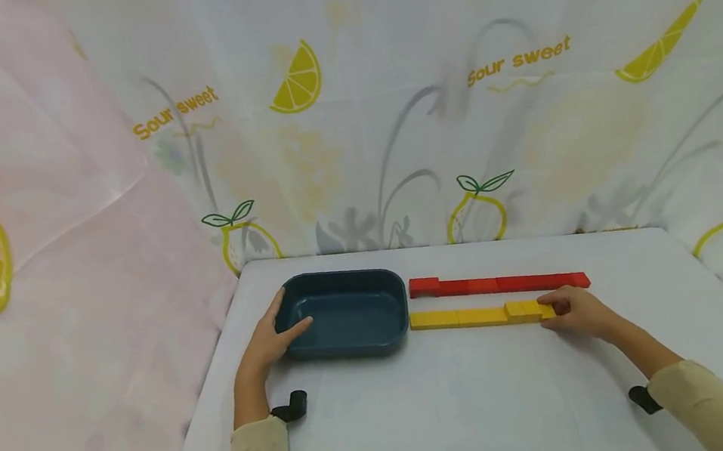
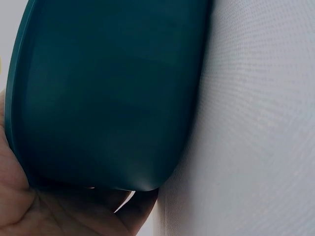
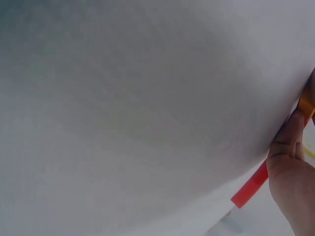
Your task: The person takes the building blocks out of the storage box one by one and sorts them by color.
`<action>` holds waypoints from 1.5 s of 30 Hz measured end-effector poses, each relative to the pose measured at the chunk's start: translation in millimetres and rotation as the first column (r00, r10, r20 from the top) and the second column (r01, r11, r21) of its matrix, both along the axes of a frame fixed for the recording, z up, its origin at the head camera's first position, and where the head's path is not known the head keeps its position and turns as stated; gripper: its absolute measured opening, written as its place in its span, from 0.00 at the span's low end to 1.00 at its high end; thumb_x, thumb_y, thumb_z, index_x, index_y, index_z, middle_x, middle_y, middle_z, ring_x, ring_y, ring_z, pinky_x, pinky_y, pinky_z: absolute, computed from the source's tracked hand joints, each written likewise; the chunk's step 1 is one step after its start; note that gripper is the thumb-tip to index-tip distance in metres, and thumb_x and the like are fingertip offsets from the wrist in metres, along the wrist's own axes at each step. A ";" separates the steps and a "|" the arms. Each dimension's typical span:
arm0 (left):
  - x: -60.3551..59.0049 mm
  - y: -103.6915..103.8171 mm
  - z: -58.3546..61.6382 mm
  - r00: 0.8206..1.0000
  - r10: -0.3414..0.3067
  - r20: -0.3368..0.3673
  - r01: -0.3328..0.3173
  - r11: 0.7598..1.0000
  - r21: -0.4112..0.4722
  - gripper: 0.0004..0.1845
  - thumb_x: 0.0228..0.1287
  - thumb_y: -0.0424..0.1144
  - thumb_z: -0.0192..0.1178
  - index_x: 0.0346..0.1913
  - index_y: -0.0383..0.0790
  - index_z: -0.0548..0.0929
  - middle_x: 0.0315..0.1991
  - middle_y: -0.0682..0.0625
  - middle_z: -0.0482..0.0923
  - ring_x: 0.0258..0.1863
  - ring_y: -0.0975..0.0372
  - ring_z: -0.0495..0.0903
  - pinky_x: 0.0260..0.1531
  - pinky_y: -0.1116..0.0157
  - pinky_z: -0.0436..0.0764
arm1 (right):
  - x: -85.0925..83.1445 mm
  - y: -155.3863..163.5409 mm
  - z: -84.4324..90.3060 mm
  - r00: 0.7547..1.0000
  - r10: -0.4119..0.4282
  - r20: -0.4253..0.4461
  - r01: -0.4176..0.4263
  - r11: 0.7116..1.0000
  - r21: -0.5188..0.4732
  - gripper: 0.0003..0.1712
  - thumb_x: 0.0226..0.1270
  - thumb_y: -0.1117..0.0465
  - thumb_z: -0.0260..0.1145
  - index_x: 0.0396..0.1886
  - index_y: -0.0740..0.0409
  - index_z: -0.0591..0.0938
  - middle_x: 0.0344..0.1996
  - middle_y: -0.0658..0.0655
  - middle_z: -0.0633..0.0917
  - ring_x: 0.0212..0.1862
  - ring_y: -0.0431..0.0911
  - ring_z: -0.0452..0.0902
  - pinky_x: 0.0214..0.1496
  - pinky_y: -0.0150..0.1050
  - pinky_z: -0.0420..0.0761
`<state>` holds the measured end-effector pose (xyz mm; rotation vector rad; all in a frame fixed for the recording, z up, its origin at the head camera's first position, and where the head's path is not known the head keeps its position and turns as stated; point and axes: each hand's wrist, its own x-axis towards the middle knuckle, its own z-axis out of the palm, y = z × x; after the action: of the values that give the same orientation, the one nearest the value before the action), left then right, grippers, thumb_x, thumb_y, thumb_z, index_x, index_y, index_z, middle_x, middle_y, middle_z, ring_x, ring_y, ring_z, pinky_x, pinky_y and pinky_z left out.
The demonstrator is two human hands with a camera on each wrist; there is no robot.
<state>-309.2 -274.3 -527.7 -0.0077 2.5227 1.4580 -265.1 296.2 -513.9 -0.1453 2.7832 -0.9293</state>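
Teal tray [image 1: 350, 349] rim under left hand [image 1: 270, 340], right hand [image 1: 578, 311] at yellow row's [image 1: 469, 316] end

Bench [image 1: 467, 402]: covered in plain white cloth, meeting the backdrop at its far edge.
Backdrop [image 1: 524, 105]: white curtain printed with lemon slices, grey stems and "Sour sweet" lettering.
Left side: pinkish curtain [image 1: 42, 245], creased, with one large lemon slice.
Light: soft, even.

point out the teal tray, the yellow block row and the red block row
dark teal plastic tray [image 1: 346, 317], head view, on its bare inner floor
row of yellow rectangular blocks [image 1: 459, 317], head view, on the row's middle
row of red rectangular blocks [image 1: 500, 285], head view, on its middle top face
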 end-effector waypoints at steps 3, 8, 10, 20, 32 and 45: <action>3.9 0.7 -2.9 1.000 -0.001 0.018 0.001 1.000 -0.005 0.54 0.61 0.60 0.65 0.80 0.61 0.39 0.81 0.45 0.36 0.79 0.43 0.36 0.73 0.35 0.45 | 4.1 0.7 -3.2 1.000 0.006 0.018 -0.006 1.000 -0.008 0.30 0.58 0.59 0.75 0.58 0.68 0.80 0.35 0.55 0.78 0.40 0.48 0.70 0.33 0.30 0.75; 9.3 1.8 -7.9 1.000 -0.005 0.030 0.005 1.000 -0.012 0.53 0.63 0.59 0.64 0.80 0.61 0.39 0.81 0.44 0.36 0.79 0.42 0.36 0.73 0.35 0.45 | 9.4 1.5 -7.6 1.000 0.014 0.010 -0.014 1.000 -0.005 0.28 0.57 0.60 0.75 0.57 0.65 0.81 0.35 0.55 0.80 0.38 0.47 0.71 0.33 0.29 0.76; 8.8 2.2 -8.0 1.000 -0.004 0.016 0.004 1.000 -0.006 0.53 0.62 0.59 0.64 0.80 0.62 0.39 0.81 0.45 0.36 0.79 0.42 0.36 0.73 0.35 0.45 | 9.1 2.1 -7.7 1.000 0.022 -0.014 -0.022 1.000 -0.002 0.28 0.58 0.60 0.75 0.57 0.65 0.81 0.38 0.57 0.81 0.39 0.47 0.72 0.34 0.29 0.77; 4.9 1.7 1.2 1.000 -0.007 0.008 0.007 1.000 0.003 0.53 0.62 0.61 0.63 0.80 0.62 0.39 0.81 0.45 0.36 0.79 0.43 0.36 0.73 0.36 0.45 | 4.0 0.4 -4.1 0.999 0.009 -0.035 -0.010 1.000 -0.020 0.29 0.58 0.60 0.75 0.58 0.65 0.80 0.49 0.64 0.83 0.41 0.48 0.73 0.37 0.27 0.79; 0.3 0.9 0.6 1.000 0.000 0.012 0.000 1.000 0.002 0.52 0.63 0.59 0.64 0.80 0.63 0.39 0.81 0.45 0.36 0.79 0.43 0.36 0.73 0.36 0.44 | 1.7 0.0 -2.5 1.000 -0.016 -0.015 0.015 0.999 -0.034 0.28 0.58 0.59 0.75 0.57 0.67 0.80 0.49 0.64 0.82 0.43 0.49 0.73 0.38 0.26 0.78; -0.4 1.5 1.6 1.000 0.003 0.008 -0.003 1.000 0.008 0.50 0.65 0.57 0.62 0.80 0.61 0.40 0.81 0.45 0.36 0.79 0.43 0.36 0.73 0.36 0.44 | -0.2 0.6 -6.7 0.999 -0.021 -0.027 0.020 0.999 -0.050 0.32 0.57 0.59 0.76 0.59 0.67 0.77 0.44 0.59 0.80 0.42 0.49 0.72 0.37 0.25 0.78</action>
<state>-309.6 -272.9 -526.1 -0.0155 2.5111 1.4663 -265.2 296.8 -520.6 -0.1380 2.7930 -1.0098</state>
